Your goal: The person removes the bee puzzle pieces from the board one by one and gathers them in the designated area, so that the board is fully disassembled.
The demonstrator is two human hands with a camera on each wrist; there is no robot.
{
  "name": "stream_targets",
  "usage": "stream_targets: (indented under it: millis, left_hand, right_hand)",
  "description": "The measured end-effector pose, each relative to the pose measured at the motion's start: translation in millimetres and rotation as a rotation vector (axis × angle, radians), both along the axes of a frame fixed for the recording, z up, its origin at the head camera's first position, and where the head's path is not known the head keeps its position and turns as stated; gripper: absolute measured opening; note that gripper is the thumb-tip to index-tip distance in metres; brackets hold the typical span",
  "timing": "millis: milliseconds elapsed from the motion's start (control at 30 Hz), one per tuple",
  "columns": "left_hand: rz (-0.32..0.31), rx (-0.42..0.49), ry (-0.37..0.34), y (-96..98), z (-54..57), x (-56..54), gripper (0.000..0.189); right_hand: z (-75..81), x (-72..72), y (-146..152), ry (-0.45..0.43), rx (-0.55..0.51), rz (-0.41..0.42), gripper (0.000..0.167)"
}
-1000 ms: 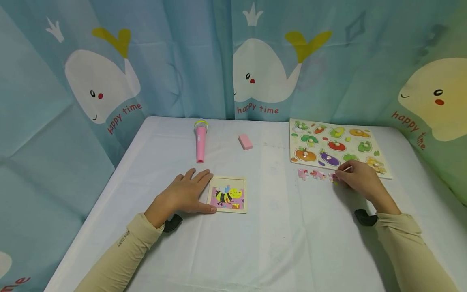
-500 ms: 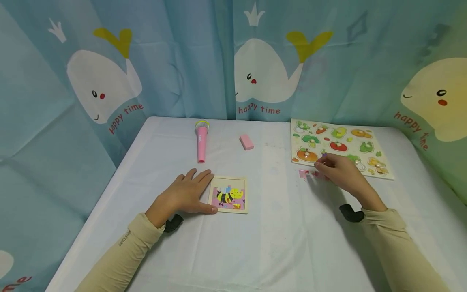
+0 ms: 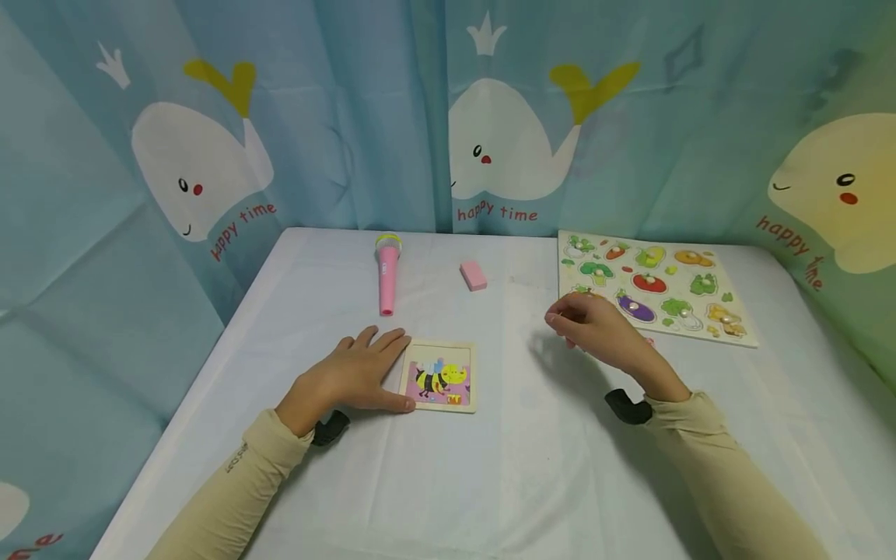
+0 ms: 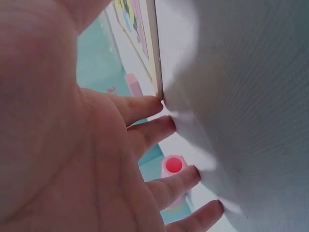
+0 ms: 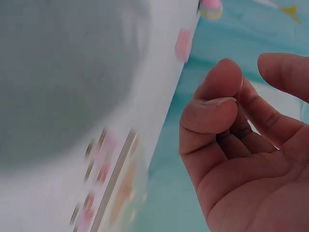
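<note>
My left hand (image 3: pixel 357 373) lies spread at the left side of a small square bee jigsaw puzzle (image 3: pixel 439 381); thumb and forefinger reach its wooden frame (image 4: pixel 155 58), and the other fingertips rest on the cloth in the left wrist view. Above the table, in front of the vegetable board, hovers my right hand (image 3: pixel 595 330). Its fingers curl loosely, and nothing shows between thumb and fingertips (image 5: pixel 219 116) in the right wrist view. Pink jigsaw pieces (image 5: pixel 104 154) lie along the board's near edge, mostly hidden behind this hand in the head view.
A wooden vegetable knob puzzle board (image 3: pixel 666 289) lies at the back right. Farther back stand a pink toy microphone (image 3: pixel 387 276), lying flat, and a pink block (image 3: pixel 473 275). A whale-print curtain (image 3: pixel 350 155) borders the white table.
My right hand has moved left from the jigsaw pieces by the vegetable board, leaving them there. My left hand and the bee puzzle have stayed in place.
</note>
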State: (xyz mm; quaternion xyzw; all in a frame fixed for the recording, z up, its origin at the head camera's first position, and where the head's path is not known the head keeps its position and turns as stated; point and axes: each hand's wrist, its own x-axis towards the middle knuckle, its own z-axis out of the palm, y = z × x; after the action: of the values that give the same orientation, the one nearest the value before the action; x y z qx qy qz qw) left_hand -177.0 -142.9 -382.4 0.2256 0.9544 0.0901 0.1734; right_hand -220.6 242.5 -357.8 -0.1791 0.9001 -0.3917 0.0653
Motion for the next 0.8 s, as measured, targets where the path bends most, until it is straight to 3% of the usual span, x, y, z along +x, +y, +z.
stream_targets:
  millis: [200, 567, 800]
  left_hand:
    - [0.005, 0.025, -0.030, -2.0, 1.2, -0.5, 0.105]
    - [0.008, 0.001, 0.004, -1.6, -3.7, -2.3, 0.107]
    - [0.017, -0.013, -0.001, -0.1, -1.3, -3.4, 0.108]
  right_hand:
    - [-1.9, -2.8, -32.6, -0.011, -0.023, 0.069, 0.021]
    - [-8.6, -6.5, -83.1, -0.011, -0.038, 0.201, 0.013]
    - [-9.7, -3.2, -112.6, -0.001, -0.039, 0.277, 0.011]
